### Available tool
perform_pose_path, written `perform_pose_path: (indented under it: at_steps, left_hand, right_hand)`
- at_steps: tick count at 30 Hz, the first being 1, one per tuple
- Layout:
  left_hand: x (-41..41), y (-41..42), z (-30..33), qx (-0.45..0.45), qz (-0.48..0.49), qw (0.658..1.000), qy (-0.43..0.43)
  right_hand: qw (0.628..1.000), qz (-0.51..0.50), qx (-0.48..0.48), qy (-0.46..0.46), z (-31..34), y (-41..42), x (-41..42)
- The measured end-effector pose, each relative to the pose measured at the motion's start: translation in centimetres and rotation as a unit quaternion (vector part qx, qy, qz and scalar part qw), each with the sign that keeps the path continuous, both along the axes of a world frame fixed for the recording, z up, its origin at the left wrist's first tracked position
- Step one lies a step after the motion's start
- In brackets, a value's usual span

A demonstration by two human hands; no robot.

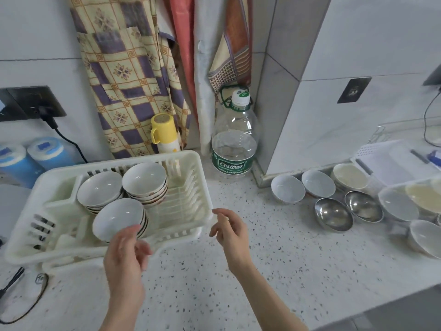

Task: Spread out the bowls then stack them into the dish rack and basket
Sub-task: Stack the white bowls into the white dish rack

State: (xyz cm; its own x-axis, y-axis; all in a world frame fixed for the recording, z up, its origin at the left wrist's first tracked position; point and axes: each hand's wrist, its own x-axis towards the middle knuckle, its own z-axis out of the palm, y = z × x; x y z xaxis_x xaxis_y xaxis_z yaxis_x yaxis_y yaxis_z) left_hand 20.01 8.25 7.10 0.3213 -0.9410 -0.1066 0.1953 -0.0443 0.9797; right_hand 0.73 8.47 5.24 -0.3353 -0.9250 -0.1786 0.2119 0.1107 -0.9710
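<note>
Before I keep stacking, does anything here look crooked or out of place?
Yes: the front bowl stack in the dish rack leans toward its near edge, unlike the two level stacks behind. Nothing looks spilled or broken.

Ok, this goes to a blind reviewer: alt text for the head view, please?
Two empty hands, left hand and right hand, hover at a white dish rack holding three stacks of bowls; more bowls sit loose on the speckled counter to the right.

I am holding my left hand [126, 249] and right hand [230, 231] empty, fingers [220, 215] loosely curled, beside the dish rack [191, 161] holding stacked bowls [119, 218].
</note>
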Motion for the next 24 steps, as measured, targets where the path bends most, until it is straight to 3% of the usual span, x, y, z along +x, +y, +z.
perform_pose_path:
  at_steps: [4,7,16,20,24]
  left_hand:
    - [-8.5,2.0,-1.9,0.038,-0.172,0.983,-0.045]
    - [-13.9,2.3,-3.0,0.092,-0.225,0.968,-0.064]
    - [-26.4,2.1,-6.9,0.183,-0.26,0.944,-0.092]
    - [-30.4,0.4,-7.9,0.264,-0.274,0.921,-0.082]
    - [-33.8,-2.9,-8.5,0.305,-0.275,0.909,-0.078]
  right_hand:
    - [0.999,-0.036,0.027,-0.008,-0.2,2.1,-5.7]
    - [0.997,-0.059,0.037,-0.015,-0.3,3.3,-10.0]
    - [0.991,-0.112,0.065,-0.018,-1.7,5.3,-22.5]
    - [0.989,-0.127,0.079,-0.016,-2.0,4.6,-27.1]
    - [0.979,-0.163,0.12,0.029,-2.0,2.3,-32.2]
